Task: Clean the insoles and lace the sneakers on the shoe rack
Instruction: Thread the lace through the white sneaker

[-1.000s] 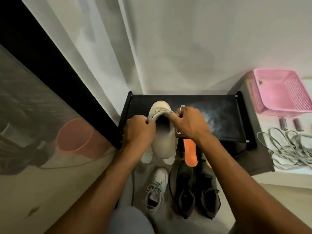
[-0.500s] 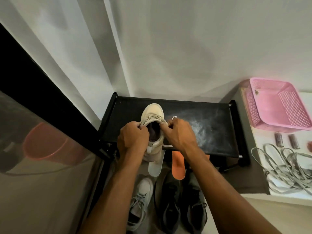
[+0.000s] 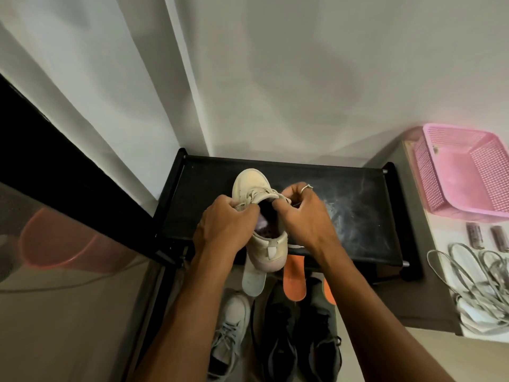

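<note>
Head view: the cream sneaker [image 3: 260, 216] stands on the shoe rack [image 3: 358, 205], left of the middle of the top shelf, with its heel hanging over the front edge and its toe towards the wall. The left hand [image 3: 223, 224] is curled and grips the left eyelet flap. The right hand [image 3: 303, 216] is curled too and pinches the right flap by the upper eyelets. I cannot tell whether the lace [image 3: 261, 193] end lies between its fingertips.

The step looks like threading the upper eyelets. To do it well, pull both flaps evenly, keep the lace flat and untwisted, and steady the sneaker so it does not tip off the front edge. A white insole [image 3: 253, 279] and orange insoles [image 3: 294, 279] jut out below that edge.
</note>
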### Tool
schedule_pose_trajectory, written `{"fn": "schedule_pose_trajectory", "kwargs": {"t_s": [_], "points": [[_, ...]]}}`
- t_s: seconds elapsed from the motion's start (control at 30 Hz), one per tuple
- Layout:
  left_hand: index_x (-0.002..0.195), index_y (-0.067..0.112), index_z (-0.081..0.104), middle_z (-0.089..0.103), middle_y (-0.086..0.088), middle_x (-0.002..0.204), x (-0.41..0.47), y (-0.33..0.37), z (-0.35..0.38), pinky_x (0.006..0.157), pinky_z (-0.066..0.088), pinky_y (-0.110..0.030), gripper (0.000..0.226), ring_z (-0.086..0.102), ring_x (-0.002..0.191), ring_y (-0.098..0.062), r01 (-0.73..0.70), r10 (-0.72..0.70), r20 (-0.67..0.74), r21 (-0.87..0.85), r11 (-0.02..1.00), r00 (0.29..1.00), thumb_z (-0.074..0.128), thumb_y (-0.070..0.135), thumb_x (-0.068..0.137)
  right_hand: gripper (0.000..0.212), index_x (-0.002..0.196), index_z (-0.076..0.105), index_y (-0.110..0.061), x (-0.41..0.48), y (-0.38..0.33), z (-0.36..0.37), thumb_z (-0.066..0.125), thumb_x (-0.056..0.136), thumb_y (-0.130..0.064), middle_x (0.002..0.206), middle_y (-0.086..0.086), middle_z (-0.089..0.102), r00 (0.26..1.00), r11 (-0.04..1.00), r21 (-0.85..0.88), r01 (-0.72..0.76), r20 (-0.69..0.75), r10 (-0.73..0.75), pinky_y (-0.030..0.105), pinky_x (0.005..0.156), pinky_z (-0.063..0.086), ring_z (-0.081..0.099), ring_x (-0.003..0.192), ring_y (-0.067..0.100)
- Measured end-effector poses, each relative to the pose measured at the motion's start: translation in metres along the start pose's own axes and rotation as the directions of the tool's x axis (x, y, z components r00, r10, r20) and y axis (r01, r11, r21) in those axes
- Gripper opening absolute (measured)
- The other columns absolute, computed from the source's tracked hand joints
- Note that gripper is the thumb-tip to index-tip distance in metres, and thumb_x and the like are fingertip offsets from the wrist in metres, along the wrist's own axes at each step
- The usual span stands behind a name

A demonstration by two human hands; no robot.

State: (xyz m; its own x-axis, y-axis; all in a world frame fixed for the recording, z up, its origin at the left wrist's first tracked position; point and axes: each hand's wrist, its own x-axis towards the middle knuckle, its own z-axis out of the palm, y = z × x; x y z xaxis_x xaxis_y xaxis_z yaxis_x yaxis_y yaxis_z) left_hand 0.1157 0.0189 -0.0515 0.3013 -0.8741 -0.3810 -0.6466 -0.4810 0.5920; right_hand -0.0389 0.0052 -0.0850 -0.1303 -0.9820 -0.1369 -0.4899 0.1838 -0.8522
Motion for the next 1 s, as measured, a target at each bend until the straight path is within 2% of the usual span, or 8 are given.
{"fn": "schedule_pose_trajectory", "kwargs": {"t_s": [0.1, 0.23, 0.43, 0.6, 0.73, 0.87, 0.93, 1.0], "points": [[0.115, 0.031, 0.061, 0.063, 0.003, 0.109, 0.006, -0.002, 0.001, 0.077, 0.054, -0.035, 0.046, 0.062, 0.094, -0.017, -0.023, 0.025, 0.02, -0.098, 0.995, 0.999, 0.049, 0.062, 0.083, 0.019, 0.099, 0.07, -0.032, 0.001, -0.005, -0.002, 0.053, 0.093, -0.038, 0.099, -0.016, 0.069, 0.995, 0.994, 0.1, -0.034, 0.094, 0.024, 0.025, 0.077, 0.05, 0.063, 0.089, -0.001], [0.088, 0.022, 0.069, 0.066, 0.002, 0.084, 0.01, -0.002, 0.001, 0.056, 0.038, -0.023, 0.029, 0.059, 0.072, -0.01, -0.087, 0.087, -0.01, -0.132, 0.987, 0.996, 0.049, 0.04, 0.1, 0.035, 0.104, 0.074, -0.033, 0.001, -0.007, -0.003, 0.039, 0.099, -0.034, 0.109, -0.015, 0.069, 0.987, 0.992, 0.106, -0.068, 0.155, 0.051, 0.034, 0.088, 0.053, 0.062, 0.1, 0.003], [0.084, 0.022, 0.073, 0.07, 0.008, 0.082, 0.012, -0.002, -0.004, 0.059, 0.046, -0.022, 0.018, 0.064, 0.076, -0.008, -0.124, 0.126, -0.006, -0.232, 0.965, 0.992, 0.062, 0.033, 0.093, 0.039, 0.095, 0.069, -0.008, 0.003, -0.011, -0.001, 0.051, 0.084, -0.041, 0.088, 0.004, 0.07, 0.971, 0.973, 0.135, -0.189, 0.172, 0.165, 0.049, 0.08, 0.057, 0.066, 0.081, 0.026], [0.094, 0.027, 0.07, 0.068, 0.009, 0.09, 0.013, -0.003, 0.003, 0.068, 0.05, -0.027, 0.013, 0.063, 0.084, -0.008, -0.169, 0.195, 0.087, -0.246, 0.955, 0.977, 0.061, 0.037, 0.091, 0.027, 0.091, 0.066, -0.008, 0.007, -0.007, -0.002, 0.055, 0.091, -0.033, 0.07, -0.002, 0.065, 0.959, 0.953, 0.167, -0.251, 0.176, 0.222, 0.03, 0.055, 0.051, 0.062, 0.062, 0.011], [0.093, 0.025, 0.068, 0.065, 0.01, 0.088, 0.015, -0.001, 0.009, 0.061, 0.041, -0.021, 0.009, 0.061, 0.079, -0.005, -0.201, 0.209, 0.005, -0.252, 0.947, 0.978, 0.063, 0.032, 0.092, 0.021, 0.083, 0.063, -0.017, 0.008, -0.003, 0.0, 0.055, 0.092, -0.033, 0.064, -0.006, 0.063, 0.958, 0.95, 0.181, -0.255, 0.18, 0.223, 0.026, 0.053, 0.05, 0.06, 0.057, 0.008], [0.09, 0.021, 0.066, 0.064, 0.007, 0.084, 0.015, 0.003, 0.013, 0.057, 0.038, -0.021, 0.012, 0.058, 0.072, -0.006, -0.131, 0.112, -0.074, -0.341, 0.931, 0.991, 0.059, 0.031, 0.093, 0.022, 0.085, 0.06, -0.015, 0.009, -0.003, 0.005, 0.048, 0.092, -0.032, 0.079, 0.003, 0.066, 0.949, 0.923, 0.224, -0.315, 0.105, 0.298, 0.035, 0.058, 0.05, 0.061, 0.07, 0.017], [0.088, 0.019, 0.066, 0.066, 0.005, 0.084, 0.015, 0.003, 0.014, 0.057, 0.039, -0.022, 0.014, 0.058, 0.071, -0.006, -0.094, 0.071, -0.073, -0.396, 0.913, 0.995, 0.058, 0.03, 0.093, 0.035, 0.092, 0.066, -0.009, 0.01, -0.005, 0.006, 0.044, 0.083, -0.035, 0.088, 0.015, 0.07, 0.921, 0.881, 0.268, -0.389, 0.09, 0.379, 0.05, 0.071, 0.056, 0.066, 0.079, 0.024], [0.088, 0.017, 0.066, 0.066, 0.004, 0.084, 0.016, 0.003, 0.013, 0.058, 0.04, -0.022, 0.016, 0.059, 0.072, -0.007, -0.081, 0.064, -0.053, -0.423, 0.903, 0.997, 0.058, 0.029, 0.094, 0.042, 0.091, 0.067, -0.004, 0.011, -0.007, 0.004, 0.044, 0.078, -0.036, 0.089, 0.019, 0.071, 0.907, 0.862, 0.282, -0.42, 0.102, 0.409, 0.055, 0.081, 0.056, 0.064, 0.077, 0.026]]}}
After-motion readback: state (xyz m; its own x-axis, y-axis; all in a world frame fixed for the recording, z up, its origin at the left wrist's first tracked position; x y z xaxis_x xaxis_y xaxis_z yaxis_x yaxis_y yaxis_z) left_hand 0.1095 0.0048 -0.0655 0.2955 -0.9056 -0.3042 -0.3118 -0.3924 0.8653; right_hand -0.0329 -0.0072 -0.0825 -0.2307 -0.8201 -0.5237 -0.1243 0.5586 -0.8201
